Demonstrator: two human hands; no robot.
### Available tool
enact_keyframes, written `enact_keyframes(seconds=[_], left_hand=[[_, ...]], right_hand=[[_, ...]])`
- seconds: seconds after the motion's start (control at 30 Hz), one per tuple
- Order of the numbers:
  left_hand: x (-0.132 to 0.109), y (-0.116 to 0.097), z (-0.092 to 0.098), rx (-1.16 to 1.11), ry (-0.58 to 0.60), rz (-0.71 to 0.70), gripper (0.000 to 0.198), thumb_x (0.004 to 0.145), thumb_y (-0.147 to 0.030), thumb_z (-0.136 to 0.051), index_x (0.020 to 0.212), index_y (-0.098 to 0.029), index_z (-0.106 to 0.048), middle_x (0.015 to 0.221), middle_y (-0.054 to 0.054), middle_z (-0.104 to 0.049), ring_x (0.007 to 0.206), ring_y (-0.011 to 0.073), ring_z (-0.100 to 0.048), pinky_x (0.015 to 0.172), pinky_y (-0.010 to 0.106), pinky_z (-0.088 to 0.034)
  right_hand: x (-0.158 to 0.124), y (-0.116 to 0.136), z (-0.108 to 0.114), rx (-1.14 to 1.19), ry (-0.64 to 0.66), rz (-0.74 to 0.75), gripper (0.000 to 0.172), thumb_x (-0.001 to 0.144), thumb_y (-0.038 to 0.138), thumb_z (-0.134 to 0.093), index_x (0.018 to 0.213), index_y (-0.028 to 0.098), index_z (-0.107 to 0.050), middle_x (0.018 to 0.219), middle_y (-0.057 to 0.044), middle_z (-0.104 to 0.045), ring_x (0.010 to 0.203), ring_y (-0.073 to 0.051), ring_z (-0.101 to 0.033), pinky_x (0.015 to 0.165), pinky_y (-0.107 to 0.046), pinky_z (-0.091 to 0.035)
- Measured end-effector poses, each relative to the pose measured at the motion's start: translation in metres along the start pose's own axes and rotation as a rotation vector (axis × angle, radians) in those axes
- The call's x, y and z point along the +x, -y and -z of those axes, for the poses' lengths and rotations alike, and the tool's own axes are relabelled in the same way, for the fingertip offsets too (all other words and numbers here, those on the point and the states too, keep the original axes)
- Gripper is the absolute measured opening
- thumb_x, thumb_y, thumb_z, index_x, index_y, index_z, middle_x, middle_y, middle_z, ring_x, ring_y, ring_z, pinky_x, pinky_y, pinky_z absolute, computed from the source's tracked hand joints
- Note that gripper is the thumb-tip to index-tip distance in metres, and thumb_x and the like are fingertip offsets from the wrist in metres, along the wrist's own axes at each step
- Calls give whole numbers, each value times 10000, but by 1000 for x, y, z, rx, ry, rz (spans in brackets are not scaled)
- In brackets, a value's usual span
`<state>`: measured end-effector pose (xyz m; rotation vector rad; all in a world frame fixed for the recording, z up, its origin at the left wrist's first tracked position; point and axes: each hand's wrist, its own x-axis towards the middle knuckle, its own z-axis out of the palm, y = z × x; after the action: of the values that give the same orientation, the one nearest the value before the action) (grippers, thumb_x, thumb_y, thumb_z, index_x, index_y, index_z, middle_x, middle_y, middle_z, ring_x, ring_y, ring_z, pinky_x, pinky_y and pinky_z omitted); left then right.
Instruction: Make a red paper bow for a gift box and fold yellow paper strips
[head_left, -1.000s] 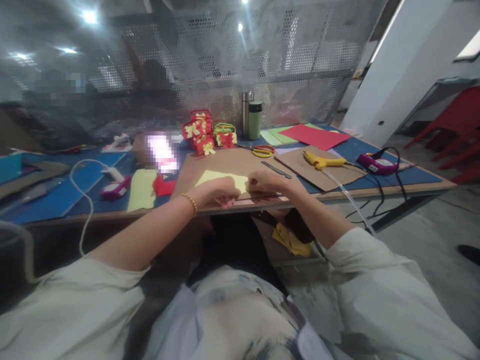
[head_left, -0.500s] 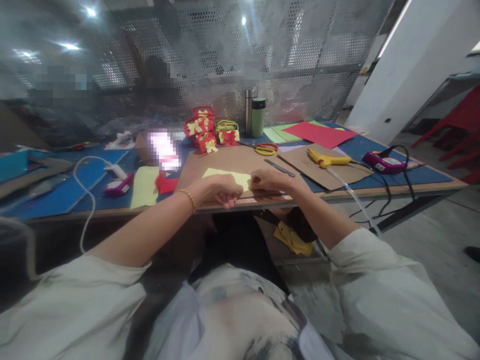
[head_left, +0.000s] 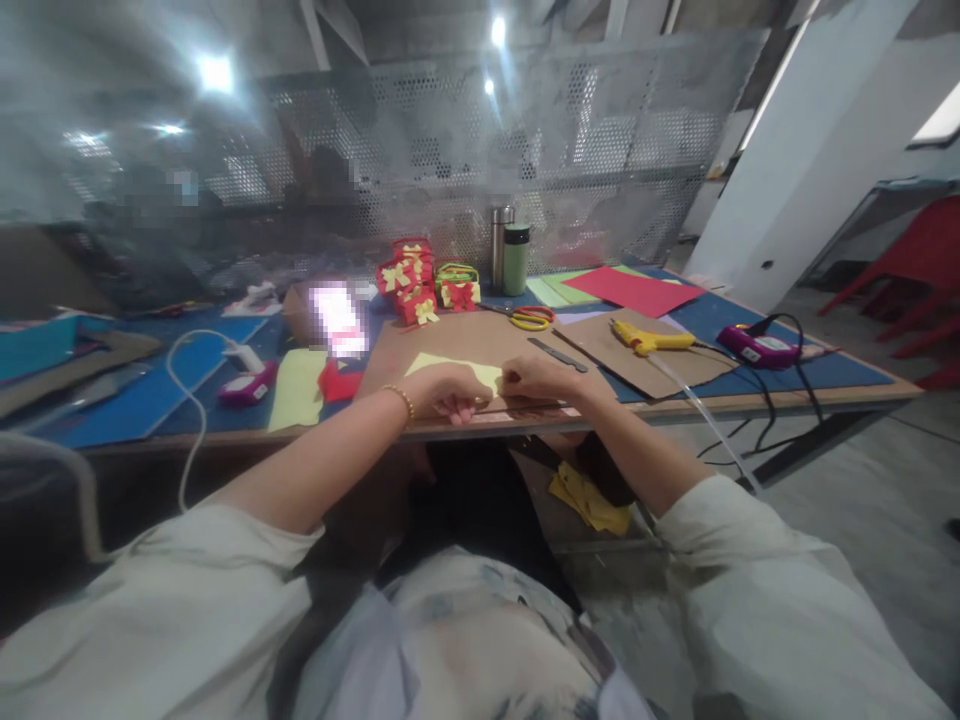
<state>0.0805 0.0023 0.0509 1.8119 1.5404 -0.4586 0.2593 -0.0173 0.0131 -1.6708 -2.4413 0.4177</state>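
A pale yellow sheet (head_left: 450, 364) lies on the brown board (head_left: 386, 352) near the table's front edge. My left hand (head_left: 452, 392) is closed on the sheet's near side, fingers curled. Close beside it, my right hand (head_left: 534, 378) grips the sheet's right end with bent fingers. Both hands partly cover the paper, so its near edge is hidden. A dark flat blade-like tool (head_left: 556, 354) lies just beyond my right hand.
Scissors (head_left: 532, 318), red boxes with yellow bows (head_left: 409, 280) and a green bottle (head_left: 516, 260) stand or lie behind. A yellow glue gun (head_left: 651, 338) with its cable is at right. Left are a lit phone (head_left: 339, 320), yellow paper (head_left: 298, 388) and a purple device (head_left: 247, 386).
The view has tilted up, so the table appears lower. My left hand has turned slightly over the yellow sheet; my right hand stays nearly in place.
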Motion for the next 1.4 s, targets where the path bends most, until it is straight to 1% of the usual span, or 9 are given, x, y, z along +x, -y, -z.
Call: enact_keyframes(seconds=[0.17, 0.43, 0.57, 0.73, 0.9, 1.03, 1.17, 1.27, 1.4], left_hand=[[1, 3, 0, -16, 20, 0, 127, 803, -256, -637, 716, -164, -634, 591, 54, -711, 474, 129, -665, 501, 196, -479], [1, 6, -1, -18, 25, -25, 107, 771, -258, -643, 722, -164, -657, 638, 76, -746, 527, 152, -706, 532, 213, -522], [0, 5, -1, -9, 27, -36, 152, 784, -273, -621, 704, -151, -666, 647, 91, -752, 535, 148, -708, 527, 206, -518], [5, 2, -1, 53, -1, -73, 286, 833, -370, -585, 677, -148, -675, 675, 127, -764, 546, 165, -713, 536, 226, -528], [8, -1, -2, 68, -8, -23, 284, 812, -423, -613, 718, -167, -691, 673, 133, -759, 558, 199, -720, 551, 260, -540], [5, -4, -2, 79, -21, -8, 308, 842, -437, -591, 722, -166, -676, 677, 130, -755, 548, 189, -710, 532, 251, -517], [3, -5, -1, 79, -7, 12, 311, 854, -428, -585, 716, -163, -672, 672, 126, -751, 542, 175, -703, 521, 233, -504], [5, -3, 0, 67, 2, 8, 289, 836, -404, -604, 693, -161, -670, 675, 126, -754, 549, 164, -704, 516, 217, -495], [4, 1, 1, 22, 23, -35, 238, 802, -359, -631, 661, -169, -660, 647, 98, -745, 549, 156, -705, 536, 219, -506]], right_hand=[[3, -4, -3, -6, -8, 2, 195, 890, 278, -624, 965, 152, -752, 938, -68, -773, 754, -145, -597, 624, -238, -352], [1, -2, -1, -10, -6, 10, 211, 898, 287, -617, 975, 142, -749, 941, -65, -767, 757, -138, -583, 626, -228, -353], [1, -1, 0, -18, -8, 12, 192, 893, 264, -616, 967, 147, -750, 926, -59, -766, 740, -134, -573, 617, -228, -343], [-1, 1, 2, -30, -18, 5, 149, 878, 239, -632, 909, 151, -747, 899, -75, -762, 723, -143, -569, 598, -247, -322], [-4, 3, 2, -31, -22, 5, 165, 890, 244, -612, 918, 156, -749, 897, -70, -762, 735, -146, -577, 613, -241, -337], [-4, 3, 2, -34, -29, 4, 178, 892, 248, -607, 936, 157, -753, 914, -68, -766, 749, -144, -588, 630, -238, -346], [-5, 4, 2, -32, -26, 4, 176, 888, 230, -600, 935, 152, -750, 905, -62, -766, 738, -140, -585, 625, -241, -343], [-5, 5, 3, -34, -22, 4, 169, 887, 234, -603, 919, 150, -746, 892, -64, -763, 731, -142, -577, 620, -245, -339], [-7, 7, 5, -32, -14, 3, 171, 893, 245, -613, 923, 146, -749, 913, -73, -767, 737, -140, -577, 616, -241, -336]])
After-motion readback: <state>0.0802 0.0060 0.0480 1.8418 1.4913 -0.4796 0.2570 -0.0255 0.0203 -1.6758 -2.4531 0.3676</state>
